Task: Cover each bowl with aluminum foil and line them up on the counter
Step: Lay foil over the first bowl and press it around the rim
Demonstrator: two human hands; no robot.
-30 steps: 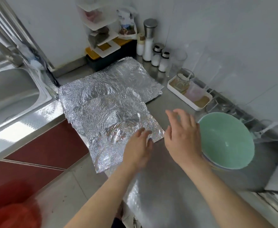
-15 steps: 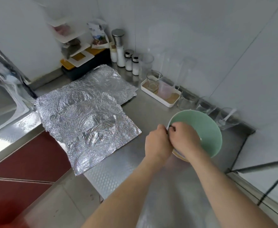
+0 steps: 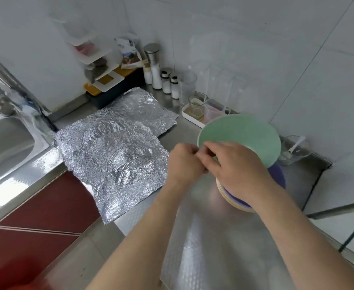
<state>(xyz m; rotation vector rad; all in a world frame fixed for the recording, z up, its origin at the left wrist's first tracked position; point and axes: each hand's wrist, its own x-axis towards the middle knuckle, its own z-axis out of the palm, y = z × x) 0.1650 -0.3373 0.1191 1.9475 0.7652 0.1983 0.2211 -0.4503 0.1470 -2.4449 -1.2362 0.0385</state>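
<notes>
In the centre right of the frame, both hands pinch the near-left rim of the green bowl (image 3: 242, 132). The left hand (image 3: 184, 162) has its fingers curled at the rim's edge, and the right hand (image 3: 234, 164) has its fingers hooked over the rim. The bowl tilts up and away from them, above a stack of purple and cream bowls (image 3: 233, 198) on the steel counter (image 3: 213, 248). Crumpled aluminum foil sheets (image 3: 113, 160) lie flat to the left, apart from the hands.

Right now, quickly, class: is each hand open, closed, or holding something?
Left hand: closed, pinching the green bowl by its near rim.
Right hand: closed, gripping the same rim, bowl tilted up.
</notes>
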